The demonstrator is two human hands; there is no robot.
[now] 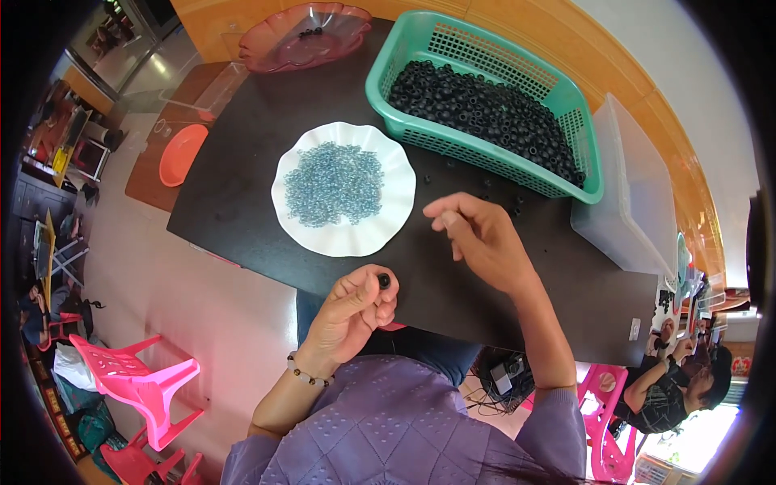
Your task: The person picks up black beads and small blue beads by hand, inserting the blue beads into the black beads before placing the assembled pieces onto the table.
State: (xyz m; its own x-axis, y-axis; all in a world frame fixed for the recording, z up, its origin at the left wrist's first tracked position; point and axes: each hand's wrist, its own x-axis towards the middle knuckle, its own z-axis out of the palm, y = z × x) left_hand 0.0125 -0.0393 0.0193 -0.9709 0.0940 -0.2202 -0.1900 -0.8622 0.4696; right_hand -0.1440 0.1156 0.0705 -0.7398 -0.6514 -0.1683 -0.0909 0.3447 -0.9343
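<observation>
Between the thumb and fingers of my left hand (353,311) is a small round black piece with a hole (384,280), near the table's front edge. To its right, my right hand (485,242) hovers over the dark table with its fingers bent and the thumb against the index finger. Whatever that pinch may hold is too small to make out. Ahead of my left hand lies a white wavy-rimmed plate (399,218), bearing a heap of tiny clear-blue beads (335,182). Beyond my right hand stands a green plastic basket (477,159) full of black ring-like pieces (485,105).
Several loose black pieces (517,202) lie beside the basket. A translucent bin (618,194) stands right of it. A reddish clear tray (275,52) sits at the far left, an orange bowl (182,153) beyond the left edge. A pink stool (145,376) and another person (679,396) are nearby.
</observation>
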